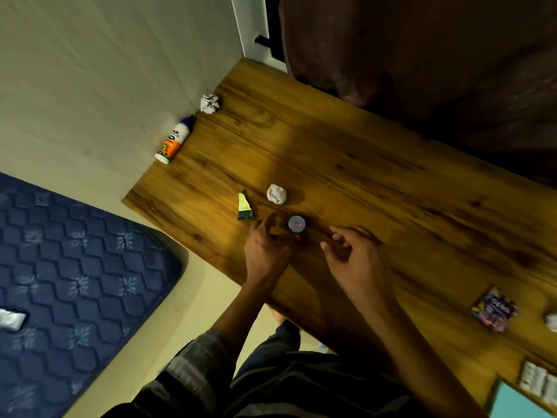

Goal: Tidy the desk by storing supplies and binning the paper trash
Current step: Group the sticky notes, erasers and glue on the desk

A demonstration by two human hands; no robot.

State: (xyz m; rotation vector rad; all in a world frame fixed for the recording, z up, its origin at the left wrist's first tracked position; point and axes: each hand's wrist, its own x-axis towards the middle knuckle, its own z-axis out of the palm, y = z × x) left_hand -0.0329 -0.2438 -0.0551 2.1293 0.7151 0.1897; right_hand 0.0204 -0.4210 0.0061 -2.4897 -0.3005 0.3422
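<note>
Sitting near the table's (361, 164) front edge, the small round blue tin (297, 224) with a pale label lies between your left hand (266, 248) and right hand (355, 257), both with loosely curled fingers grasping nothing. Crumpled paper (276, 194) lies just behind it, another wad (209, 103) and a glue bottle (172, 142) against the wall; a blue mattress (75, 267) lies left.

i can't read the blurred label on the small round container (297, 224). the frame's right edge cuts a crumpled paper ball (552, 322), the bottom corner clips a teal book (518, 402), and the glue bottle (172, 139) print is smeared.
</note>
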